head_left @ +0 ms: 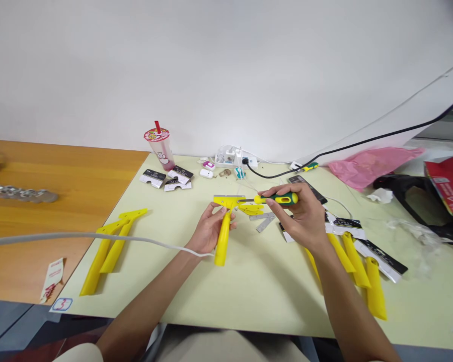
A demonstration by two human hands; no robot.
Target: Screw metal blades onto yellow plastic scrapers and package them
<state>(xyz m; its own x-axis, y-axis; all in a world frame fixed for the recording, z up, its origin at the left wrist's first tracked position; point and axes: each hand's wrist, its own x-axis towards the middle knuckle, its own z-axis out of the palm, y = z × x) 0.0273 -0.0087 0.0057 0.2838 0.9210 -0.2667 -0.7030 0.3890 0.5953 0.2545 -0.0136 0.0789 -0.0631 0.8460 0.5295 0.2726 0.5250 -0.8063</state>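
My left hand (207,229) is closed around the neck of a yellow plastic scraper (222,236), whose head faces the wall with a thin metal blade along its far edge. In my right hand (305,216) is a green-and-yellow screwdriver (277,199), held level with its shaft pointing left. The screwdriver's tip reaches the right part of the scraper's head; whether it sits in a screw is too small to tell. Just behind lie yellow head pieces (252,209) and loose metal blades (265,222).
Two yellow scrapers (113,246) lie at left, and several yellow handles (357,261) lie at right beside black-and-white cards (383,259). A drink cup (161,151) and a power strip (230,158) stand near the wall. A grey cable (98,236) crosses the left side.
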